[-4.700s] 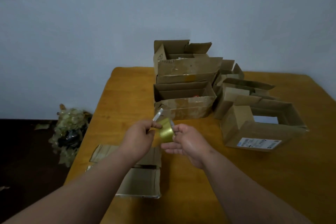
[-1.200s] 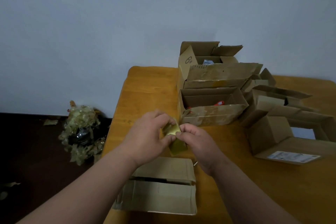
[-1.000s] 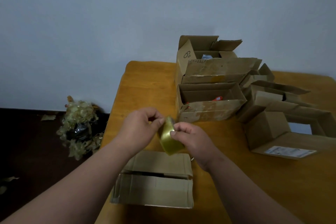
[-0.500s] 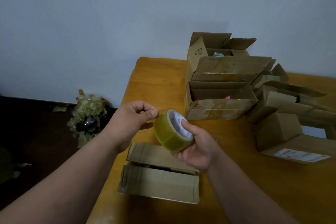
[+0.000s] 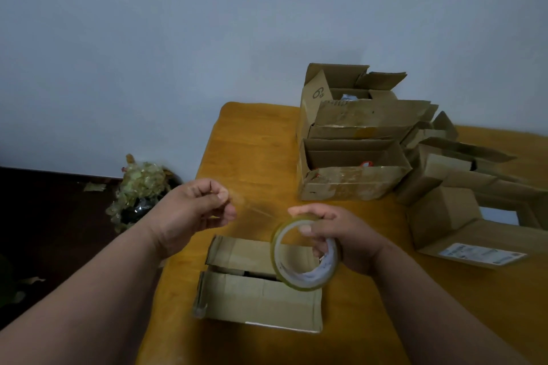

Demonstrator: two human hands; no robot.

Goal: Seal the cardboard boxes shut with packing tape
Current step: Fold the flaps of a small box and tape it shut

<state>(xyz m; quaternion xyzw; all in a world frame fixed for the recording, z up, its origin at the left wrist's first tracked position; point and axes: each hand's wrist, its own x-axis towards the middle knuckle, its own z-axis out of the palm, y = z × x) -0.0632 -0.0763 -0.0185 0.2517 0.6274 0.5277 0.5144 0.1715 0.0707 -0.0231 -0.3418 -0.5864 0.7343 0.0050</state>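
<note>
Both hands are up over the near edge of the wooden surface [image 5: 255, 157]. The right hand [image 5: 344, 237] has its fingers hooked through the core of a roll of clear packing tape [image 5: 305, 258], gripping it so the ring stands tilted above a small cardboard box [image 5: 261, 284]. The left hand [image 5: 192, 210] is pinched shut at thumb and forefinger on the free end of the tape — a thin, nearly see-through strip [image 5: 255, 209] runs from that pinch across to the roll, stretched in the air between the two hands.

The small box lies directly below, its two top flaps folded nearly together with a dark gap showing between them.

Farther back on the surface sits a cluster of open cardboard boxes [image 5: 353, 181], flaps raised; the nearest one has something red inside, too small to make out. To the right, another box [image 5: 462, 231] lies on its side with a white shipping label facing forward.

Down on the dark floor beside the surface, against the pale wall, is a heap of crumpled used tape [image 5: 139, 190].
</note>
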